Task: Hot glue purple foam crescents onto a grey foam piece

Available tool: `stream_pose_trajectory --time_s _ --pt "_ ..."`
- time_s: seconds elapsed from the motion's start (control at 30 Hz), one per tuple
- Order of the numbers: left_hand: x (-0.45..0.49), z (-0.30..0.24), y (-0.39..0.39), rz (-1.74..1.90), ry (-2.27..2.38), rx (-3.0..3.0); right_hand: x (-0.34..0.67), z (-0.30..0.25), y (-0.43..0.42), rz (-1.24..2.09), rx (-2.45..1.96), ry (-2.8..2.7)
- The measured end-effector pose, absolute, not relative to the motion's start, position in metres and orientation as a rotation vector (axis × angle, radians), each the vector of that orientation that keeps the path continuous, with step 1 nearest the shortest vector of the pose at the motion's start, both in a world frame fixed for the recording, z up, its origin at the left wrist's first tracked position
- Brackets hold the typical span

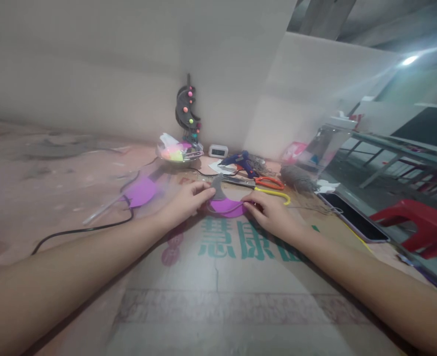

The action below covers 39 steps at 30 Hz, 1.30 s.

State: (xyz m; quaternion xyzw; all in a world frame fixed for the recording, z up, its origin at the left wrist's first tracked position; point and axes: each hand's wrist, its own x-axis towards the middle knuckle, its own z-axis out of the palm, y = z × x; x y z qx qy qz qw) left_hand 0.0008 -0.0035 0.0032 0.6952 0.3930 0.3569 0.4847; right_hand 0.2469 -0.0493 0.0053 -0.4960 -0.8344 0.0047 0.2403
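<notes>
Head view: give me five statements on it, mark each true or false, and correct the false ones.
1. The right hand touches a purple piece. True.
2. The left hand holds the phone. False: the left hand is at the grey piece, and the phone lies off to the right.
3. The stool is red. True.
4. The clock stands left of the bowl. False: the clock stands right of the bowl.
5. The glue gun is blue. True.

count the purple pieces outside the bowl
2. The curved purple piece is between the left hand and right hand; the other purple piece lies on the table to the left, near the black cable. Some may be hidden under the arms.
</notes>
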Motion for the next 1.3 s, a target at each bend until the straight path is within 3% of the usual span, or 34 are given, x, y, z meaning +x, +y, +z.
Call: stream_pose_trajectory --time_s 0.3,0.47,0.63,0.83,1.0,1.3 --pt "0.000 0.001 -0.001 0.951 0.967 1.689 0.244 0.002 -0.048 0.082 -1.412 -1.985" --pt "0.000 -0.001 0.003 1.037 0.990 1.556 0.243 0.005 -0.047 0.333 -1.458 -1.864" --pt "0.000 0.001 0.001 1.037 1.017 1.615 0.235 0.010 -0.060 0.586 -1.294 -2.094" --pt "-0.001 0.002 0.001 1.012 0.962 1.643 0.227 0.026 -0.080 0.248 -1.143 -2.313" --pt "0.000 0.001 0.001 0.970 0.999 1.612 0.249 0.037 -0.059 -0.014 -1.344 -1.931" --pt "0.002 0.000 0.001 0.910 0.953 1.666 0.296 0.012 -0.001 0.126 -1.529 -1.804"
